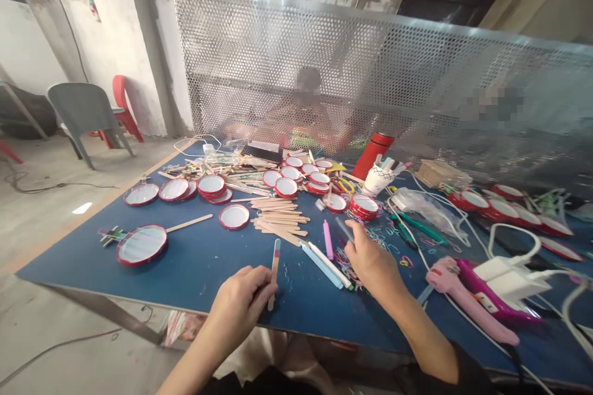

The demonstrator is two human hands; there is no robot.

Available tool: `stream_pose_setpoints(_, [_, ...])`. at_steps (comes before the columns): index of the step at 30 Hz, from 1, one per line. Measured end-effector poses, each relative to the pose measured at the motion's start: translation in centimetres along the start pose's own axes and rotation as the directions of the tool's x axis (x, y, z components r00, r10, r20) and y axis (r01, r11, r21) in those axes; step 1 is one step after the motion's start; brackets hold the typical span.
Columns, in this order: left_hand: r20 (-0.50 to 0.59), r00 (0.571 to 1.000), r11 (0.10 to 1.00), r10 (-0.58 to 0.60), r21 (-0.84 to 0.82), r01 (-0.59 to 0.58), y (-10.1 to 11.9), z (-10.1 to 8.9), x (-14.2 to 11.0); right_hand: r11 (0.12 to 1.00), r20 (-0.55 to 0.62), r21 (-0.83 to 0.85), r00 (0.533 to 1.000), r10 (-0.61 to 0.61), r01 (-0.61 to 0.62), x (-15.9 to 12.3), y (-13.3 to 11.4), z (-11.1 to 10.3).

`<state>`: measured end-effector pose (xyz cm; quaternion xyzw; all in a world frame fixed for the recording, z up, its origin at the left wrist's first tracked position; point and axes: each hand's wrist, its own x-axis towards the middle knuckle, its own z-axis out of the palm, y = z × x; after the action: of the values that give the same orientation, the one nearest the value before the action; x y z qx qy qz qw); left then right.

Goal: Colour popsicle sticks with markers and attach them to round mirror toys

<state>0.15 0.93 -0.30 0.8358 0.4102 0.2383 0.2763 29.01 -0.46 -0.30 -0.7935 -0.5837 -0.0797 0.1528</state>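
Note:
My left hand [244, 296] is closed on a wooden craft stick [275, 268] with a coloured tip, held upright over the blue table [204, 259]. My right hand [368, 259] reaches into a scatter of small coloured rubber bands [384, 239], fingers pinched around a thin clear tube [345, 228]. Several marker pens [324, 262] lie between my two hands. A heap of plain wooden sticks [278, 217] sits just beyond them.
Several red-rimmed round mirrors [141, 244] are spread over the table. A pink glue gun [467, 296] and white charger [507, 278] lie at the right. A red bottle [373, 154], a cup of pens [380, 178] and a perforated metal screen [370, 68] stand behind; a person sits beyond it.

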Motion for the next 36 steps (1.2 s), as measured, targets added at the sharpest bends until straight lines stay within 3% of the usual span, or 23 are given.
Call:
stream_pose_setpoints(3, [-0.023,1.0,1.0,0.008,-0.01,-0.008,-0.2,0.2,0.0,0.982,-0.03,0.185,0.999,0.041,-0.034,-0.8,0.9,-0.3])
stream_pose_setpoints(5, [-0.041,0.999,1.0,0.01,-0.019,-0.011,-0.3,0.3,0.0,0.921,-0.045,0.387,0.997,0.058,-0.036,-1.6,1.2,-0.2])
stream_pose_setpoints(8, [-0.063,0.998,0.999,0.007,-0.036,-0.009,-0.2,0.2,-0.1,0.672,-0.071,0.739,0.986,0.149,-0.049,-3.3,0.6,-0.1])
stream_pose_setpoints(10, [-0.069,0.998,0.999,0.003,-0.035,-0.005,0.0,0.1,-0.1,0.479,-0.116,0.878,0.976,0.185,0.013,-4.6,-0.5,-0.3])
stream_pose_setpoints(13, [-0.056,0.998,1.0,-0.01,-0.027,0.008,0.3,-0.1,-0.1,0.302,-0.21,0.935,0.976,0.055,0.184,-6.6,-3.0,-0.8])
stream_pose_setpoints(15, [-0.046,0.999,1.0,-0.018,-0.02,0.017,0.4,-0.1,-0.2,0.312,-0.295,0.907,0.955,-0.012,0.284,-7.9,-4.7,-0.6])
stream_pose_setpoints(20, [-0.059,0.998,1.0,-0.011,0.003,0.011,0.5,0.1,-0.4,0.554,-0.582,0.689,0.813,0.037,0.468,-10.4,-7.9,1.9])
stream_pose_setpoints(24, [-0.075,0.997,1.0,0.012,0.03,-0.01,0.4,0.2,-0.5,0.563,-0.615,0.683,0.783,0.099,0.465,-10.5,-9.6,2.2])
stream_pose_setpoints(27, [-0.074,0.997,0.999,0.018,0.039,-0.016,0.2,0.3,-0.5,0.446,-0.525,0.802,0.825,0.208,0.398,-9.5,-10.8,1.6])
stream_pose_setpoints(31, [-0.066,0.997,0.998,0.028,0.054,-0.024,0.1,0.6,-0.6,0.141,-0.322,0.945,0.914,0.248,0.294,-8.8,-11.9,1.6])
stream_pose_setpoints(33, [-0.059,0.998,0.998,0.035,0.062,-0.031,0.2,0.6,-0.6,0.089,-0.25,0.968,0.928,0.277,0.234,-9.1,-12.1,1.9])
stream_pose_setpoints(36, [-0.049,0.998,0.998,0.026,0.054,-0.024,0.3,0.6,-0.6,0.095,-0.215,0.976,0.922,0.321,0.195,-9.8,-12.1,2.1])
